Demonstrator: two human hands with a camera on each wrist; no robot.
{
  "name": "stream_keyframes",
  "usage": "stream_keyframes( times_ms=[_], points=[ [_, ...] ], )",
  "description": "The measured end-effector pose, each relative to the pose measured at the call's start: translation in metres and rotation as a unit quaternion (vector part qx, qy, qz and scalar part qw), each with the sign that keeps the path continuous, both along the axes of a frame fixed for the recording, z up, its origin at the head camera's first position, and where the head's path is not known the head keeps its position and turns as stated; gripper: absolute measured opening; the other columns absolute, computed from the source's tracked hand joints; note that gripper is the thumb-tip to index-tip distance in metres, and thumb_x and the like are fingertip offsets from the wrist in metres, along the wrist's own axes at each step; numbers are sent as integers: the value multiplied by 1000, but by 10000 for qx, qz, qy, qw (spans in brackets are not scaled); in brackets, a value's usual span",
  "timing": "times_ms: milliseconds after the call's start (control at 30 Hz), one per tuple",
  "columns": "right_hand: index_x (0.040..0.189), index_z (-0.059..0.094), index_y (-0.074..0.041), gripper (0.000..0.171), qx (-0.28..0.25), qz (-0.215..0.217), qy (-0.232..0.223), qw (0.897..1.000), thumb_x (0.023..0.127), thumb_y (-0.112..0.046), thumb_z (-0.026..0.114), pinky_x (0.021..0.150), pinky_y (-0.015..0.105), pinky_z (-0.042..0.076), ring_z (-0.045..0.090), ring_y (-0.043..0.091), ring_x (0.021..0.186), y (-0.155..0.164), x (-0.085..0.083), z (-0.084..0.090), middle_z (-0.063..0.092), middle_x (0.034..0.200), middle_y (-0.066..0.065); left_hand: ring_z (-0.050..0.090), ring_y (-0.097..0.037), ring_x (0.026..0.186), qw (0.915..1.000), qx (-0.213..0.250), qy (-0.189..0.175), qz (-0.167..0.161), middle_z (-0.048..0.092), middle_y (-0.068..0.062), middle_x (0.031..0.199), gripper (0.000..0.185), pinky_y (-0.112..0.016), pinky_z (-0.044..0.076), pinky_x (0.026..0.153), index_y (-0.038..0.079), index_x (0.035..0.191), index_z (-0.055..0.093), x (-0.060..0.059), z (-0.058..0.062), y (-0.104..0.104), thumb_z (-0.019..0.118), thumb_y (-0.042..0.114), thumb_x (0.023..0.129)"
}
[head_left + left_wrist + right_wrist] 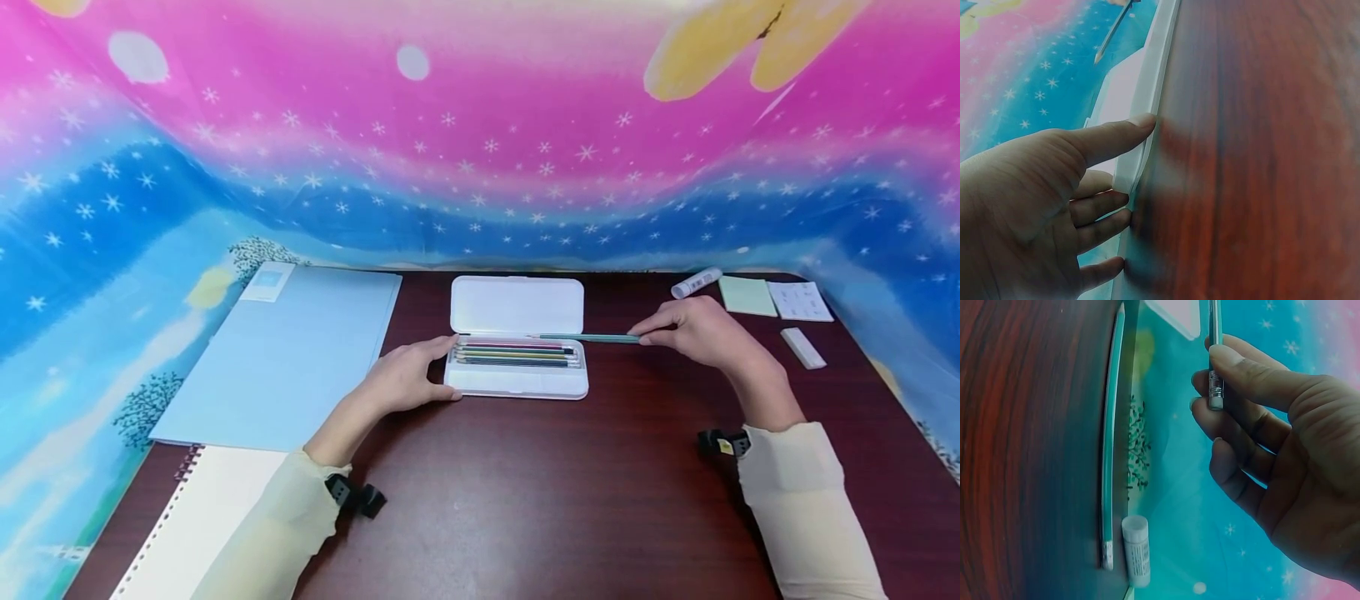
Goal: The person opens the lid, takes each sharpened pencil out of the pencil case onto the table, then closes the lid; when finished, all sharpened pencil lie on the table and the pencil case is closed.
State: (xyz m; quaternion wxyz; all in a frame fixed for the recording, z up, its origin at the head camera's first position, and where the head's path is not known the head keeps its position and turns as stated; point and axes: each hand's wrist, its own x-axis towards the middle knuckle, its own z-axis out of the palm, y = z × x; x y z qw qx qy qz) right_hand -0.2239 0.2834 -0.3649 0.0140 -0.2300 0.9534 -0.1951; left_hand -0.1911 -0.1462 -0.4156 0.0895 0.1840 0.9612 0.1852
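Observation:
A white pencil case (517,382) lies with its lid raised at the back of the table, several pencils (517,357) side by side in it. My left hand (408,377) holds its left end, thumb at the front corner; the left wrist view shows the thumb over the case's edge (1141,100). To the right, my right hand (693,329) pinches a green pencil (600,338) near its eraser end, the point reaching left over the case. In the right wrist view, another green pencil (1110,437) lies on the table.
A glue stick (696,283), green sticky notes (747,297), a printed white pad (801,301) and a white eraser (802,347) lie at the right. On the left, a light blue folder (292,358) overlaps a spiral notebook (210,517). A patterned cloth (480,150) hangs behind.

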Motion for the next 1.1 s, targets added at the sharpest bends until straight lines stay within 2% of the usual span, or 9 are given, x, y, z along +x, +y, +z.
stream_keyframes(
  times_ms=[133,300,533,667,900,1100],
  points=[
    [108,82,-20,19,-21,-168,-248,9995,91,-15,76,67,29,49,61,12,76,6,2,3,75,88,-1,49,-30,142,10000,-4,-1,-39,46,-3,159,93,-53,43,112,19,158,38,-1,0,0,81,51,82],
    [108,82,-21,18,-53,-227,-147,9996,92,-15,75,70,30,51,66,16,84,18,4,5,77,99,2,49,-30,142,10000,11,12,-29,46,-4,159,93,-53,43,112,19,158,38,-1,1,-1,81,51,82],
    [106,83,-25,18,-73,-444,-265,9986,91,-17,76,67,26,51,66,7,82,42,7,-9,77,97,0,47,-29,144,10000,-5,-50,12,45,-3,160,93,-52,42,113,20,159,37,0,0,-2,81,51,82],
    [106,82,-25,17,-10,-590,-417,9974,92,-19,76,69,26,52,66,8,85,54,7,-17,77,100,0,46,-28,145,10000,-11,-66,13,44,-4,160,93,-51,41,114,20,159,37,0,1,-1,80,50,82],
    [106,83,-24,16,35,-722,-508,9961,91,-21,76,72,25,52,65,0,86,72,3,-20,77,104,4,48,-28,144,10000,9,-7,30,45,-3,159,92,-51,42,113,20,158,38,1,1,-2,81,50,82],
    [106,83,-22,17,82,-754,-774,9941,91,-20,76,74,24,53,62,-6,85,79,3,-25,77,106,6,49,-28,143,10000,22,-37,32,46,-2,159,92,-51,43,112,19,158,39,2,1,-2,81,50,82]
  ],
)
